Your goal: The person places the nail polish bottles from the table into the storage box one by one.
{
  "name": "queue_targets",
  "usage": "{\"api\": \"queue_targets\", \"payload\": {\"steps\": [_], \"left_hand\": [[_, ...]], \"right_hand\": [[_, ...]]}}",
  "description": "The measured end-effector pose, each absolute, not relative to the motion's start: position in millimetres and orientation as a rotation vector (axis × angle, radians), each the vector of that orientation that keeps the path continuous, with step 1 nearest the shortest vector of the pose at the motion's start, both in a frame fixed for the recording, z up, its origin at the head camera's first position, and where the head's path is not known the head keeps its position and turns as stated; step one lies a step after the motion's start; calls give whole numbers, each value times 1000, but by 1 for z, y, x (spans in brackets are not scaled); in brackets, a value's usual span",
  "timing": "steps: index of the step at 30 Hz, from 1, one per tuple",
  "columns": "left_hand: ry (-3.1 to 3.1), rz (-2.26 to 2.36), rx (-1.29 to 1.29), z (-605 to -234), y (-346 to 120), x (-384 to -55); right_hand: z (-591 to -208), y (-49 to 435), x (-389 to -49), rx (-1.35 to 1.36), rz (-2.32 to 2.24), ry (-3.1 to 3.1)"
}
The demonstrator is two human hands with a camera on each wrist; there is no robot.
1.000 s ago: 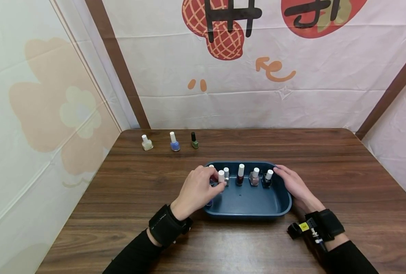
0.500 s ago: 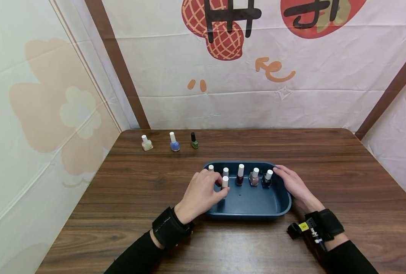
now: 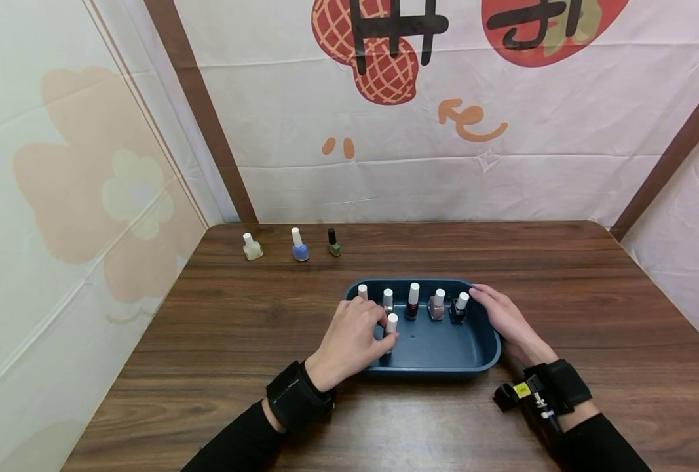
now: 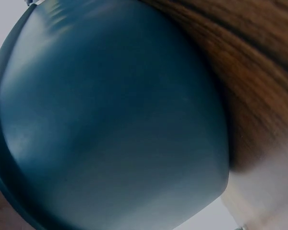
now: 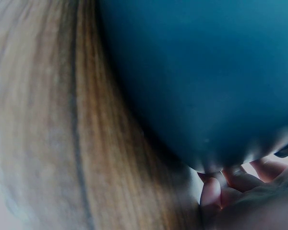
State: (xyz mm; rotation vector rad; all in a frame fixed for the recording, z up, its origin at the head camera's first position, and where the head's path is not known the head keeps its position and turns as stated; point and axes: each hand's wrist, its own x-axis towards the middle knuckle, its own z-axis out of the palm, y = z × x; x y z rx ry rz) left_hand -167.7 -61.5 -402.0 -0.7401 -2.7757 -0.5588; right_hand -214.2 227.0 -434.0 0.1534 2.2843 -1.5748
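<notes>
One near-upright white-cap btl (image 3: 392,324) pinched by L hand (image 3: 349,337), in front of back row (image 3: 413,311); R hand (image 3: 511,324) holds tray (image 3: 443,349).

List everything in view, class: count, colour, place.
Table: one, brown, centre
Tray: one, blue, on table
Tray bottles: five visible, white caps, far side
Held bottle: one, white cap, tray's left
Cream bottle: one, far left
Blue bottle: one, right of cream
Green bottle: one, right of blue
Cloth walls: three, whitish, around table
Wrist gear: two sets, black, wrists
Sleeves: two, black, forearms
Left hand: one, pinching held bottle
Right hand: one, holding tray's right end
</notes>
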Motion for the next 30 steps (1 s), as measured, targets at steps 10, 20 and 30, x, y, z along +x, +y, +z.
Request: {"api": "queue_targets", "payload": {"steps": [10,20,30], "left_hand": [[-2741,-455,-749,-406,-61,-166],[-2766,-427,-755,-405,-61,-165],[-2772,-409,-752,-405,-61,-165]], "right_hand": [[-435,226,-215,155,-1581,2281],[-435,227,-214,157,-1578,2278],[-434,227,-214,162,-1580,2270]]}}
